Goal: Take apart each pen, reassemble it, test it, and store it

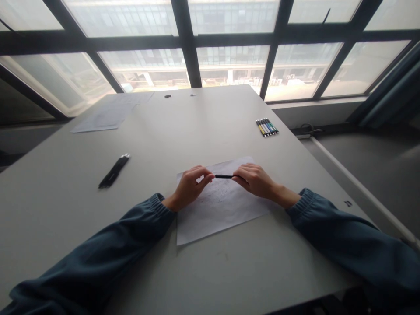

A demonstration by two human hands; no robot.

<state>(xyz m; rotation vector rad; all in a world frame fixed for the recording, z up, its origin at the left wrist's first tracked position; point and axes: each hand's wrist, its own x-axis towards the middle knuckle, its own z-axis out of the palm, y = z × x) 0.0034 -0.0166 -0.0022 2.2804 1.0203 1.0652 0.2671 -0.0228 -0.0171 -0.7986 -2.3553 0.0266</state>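
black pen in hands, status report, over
Left grip, right grip at opposite ends of pen. Pen over white sheet. Other black pens aside, left.

Worktop [197,127] (pale) | papers [101,116], upper left | black pens [113,172], centre left | marked sheet [213,221], centre | coloured pens [267,127], right of centre

The left hand [193,184] and right hand [255,178] hold opposite ends of a slim black pen [223,176] over a marked white paper sheet [210,216] on a smooth white desk [197,131]; silver-tipped black pens [114,172] lie left, a row of multicoloured pens [267,127] right.
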